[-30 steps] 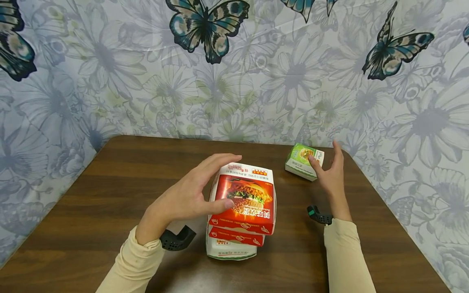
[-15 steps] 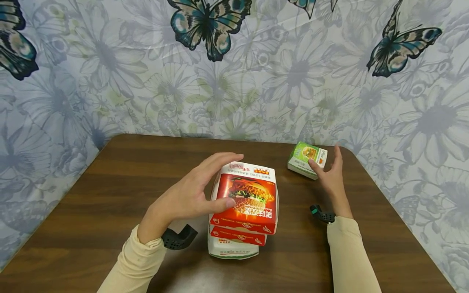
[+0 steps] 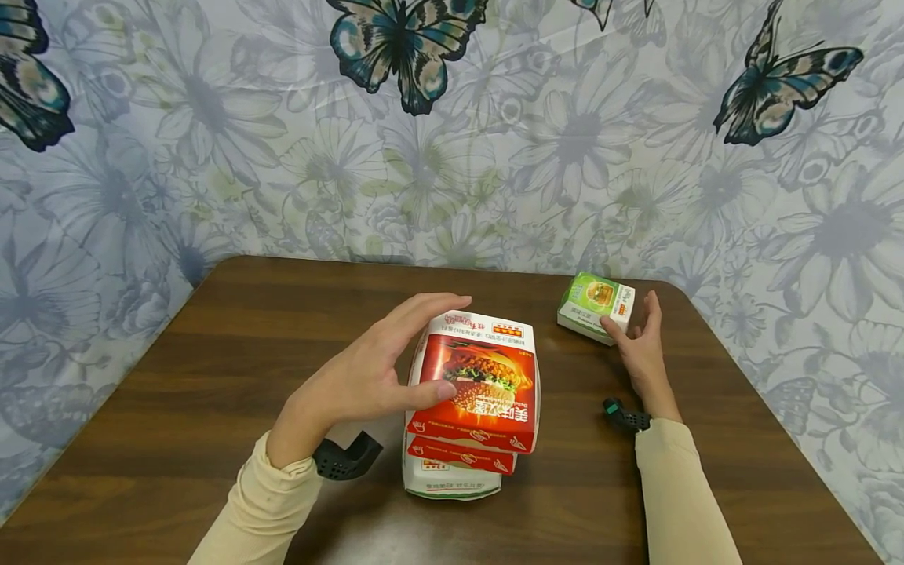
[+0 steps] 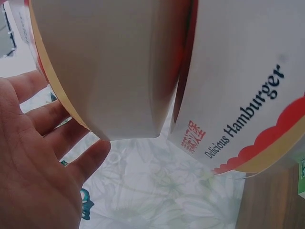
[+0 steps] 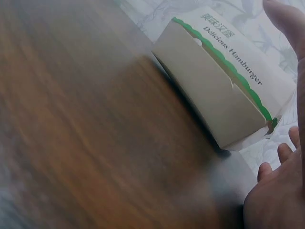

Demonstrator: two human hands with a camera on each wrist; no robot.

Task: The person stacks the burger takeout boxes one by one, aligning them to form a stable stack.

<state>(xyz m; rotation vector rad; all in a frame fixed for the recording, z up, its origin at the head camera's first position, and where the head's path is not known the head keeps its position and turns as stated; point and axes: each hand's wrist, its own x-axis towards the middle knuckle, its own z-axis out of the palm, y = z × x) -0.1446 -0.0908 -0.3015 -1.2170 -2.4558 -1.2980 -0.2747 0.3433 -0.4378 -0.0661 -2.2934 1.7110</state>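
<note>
Three hamburger boxes are stacked on the table. The top red hamburger box has a burger picture, with another red box under it and a white green-trimmed box lowest. My left hand lies along the stack's left side, thumb over the top box; in the left wrist view its spread fingertips touch a box edge. A smaller green-and-white hamburger box stands at the far right. Beside it is my right hand, thumb in front and fingers to the right; contact cannot be told.
The brown wooden table has a far edge close to the green-and-white box. Behind it hangs a floral cloth with butterflies. Each wrist wears a black device, such as the left one.
My right hand's fingers have drawn in somewhat toward the green-and-white box. The view has shifted slightly. My left hand and the stack hold their places.
</note>
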